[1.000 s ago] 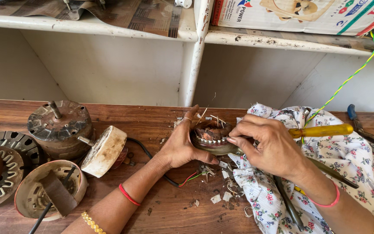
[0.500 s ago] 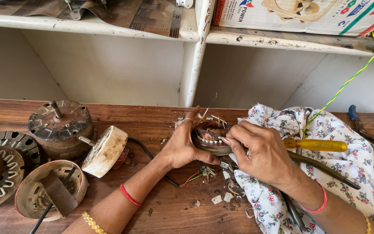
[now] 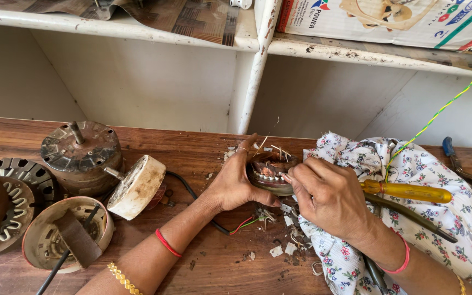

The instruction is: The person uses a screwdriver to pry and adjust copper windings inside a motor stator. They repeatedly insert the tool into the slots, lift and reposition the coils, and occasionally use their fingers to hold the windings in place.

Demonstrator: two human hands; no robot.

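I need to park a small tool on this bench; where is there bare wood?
Bare wood: the back strip of the bench behind the left hand. Crowded: motor parts at left, scraps under the hands, floral cloth at right.

stator (image 3: pixel 271 172) mostly hidden by hands, pliers (image 3: pixel 468 172) cut off

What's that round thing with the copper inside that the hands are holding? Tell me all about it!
The round motor part is a metal ring with pale teeth along its rim and reddish copper wire wound inside; thin stray wire ends stick up from it. It is tilted, its open side facing the camera, just above the wooden table. The left hand cups its left side and the right hand pinches its near rim.
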